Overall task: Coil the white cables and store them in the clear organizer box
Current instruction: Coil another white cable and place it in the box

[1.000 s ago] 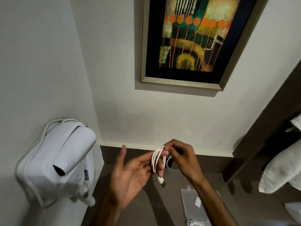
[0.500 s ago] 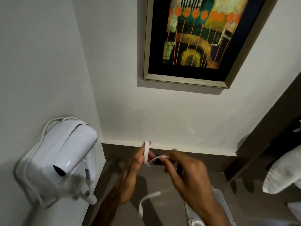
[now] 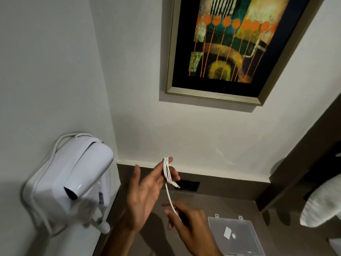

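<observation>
The right hand (image 3: pixel 188 224) has moved down from the loops and now sits below the left hand (image 3: pixel 145 196). It pinches the thin white cable (image 3: pixel 167 172), whose previously slack hanging tail now runs nearly straight between both hands.

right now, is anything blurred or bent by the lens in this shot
Head view: the right hand is motion-blurred; the left hand and white cable look sharper; the wide lens tilts the framed picture; dim light casts soft shadows on the counter.
</observation>
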A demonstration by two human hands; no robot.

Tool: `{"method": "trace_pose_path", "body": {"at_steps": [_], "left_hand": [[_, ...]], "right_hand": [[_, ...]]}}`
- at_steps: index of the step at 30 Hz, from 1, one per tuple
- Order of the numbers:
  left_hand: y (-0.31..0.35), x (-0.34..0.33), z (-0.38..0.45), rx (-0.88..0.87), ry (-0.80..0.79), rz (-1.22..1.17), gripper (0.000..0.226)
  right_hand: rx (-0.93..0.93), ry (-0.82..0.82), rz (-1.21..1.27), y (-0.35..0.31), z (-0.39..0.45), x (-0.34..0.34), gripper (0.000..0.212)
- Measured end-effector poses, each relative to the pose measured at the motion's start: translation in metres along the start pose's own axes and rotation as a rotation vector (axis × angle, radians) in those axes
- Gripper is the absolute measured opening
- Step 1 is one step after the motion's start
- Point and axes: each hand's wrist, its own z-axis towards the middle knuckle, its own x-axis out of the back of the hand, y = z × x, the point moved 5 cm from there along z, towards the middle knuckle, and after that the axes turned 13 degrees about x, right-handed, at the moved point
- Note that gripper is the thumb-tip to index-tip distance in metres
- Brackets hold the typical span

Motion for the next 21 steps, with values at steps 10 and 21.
{"method": "trace_pose_path", "body": {"at_steps": [10,21], "left_hand": [[-0.017,-0.023,-0.002,0.094,-0.045,0.194,0.131],[-0.013,-0.019,-0.001,0.004,-0.169,-0.167,0.106]], "right_hand": [[0.412,0.067,-0.754,-0.071,0.045,0.118,0.018],[-0.059,0.024,-0.130,0.004,0.005,0.014,0.016]]}}
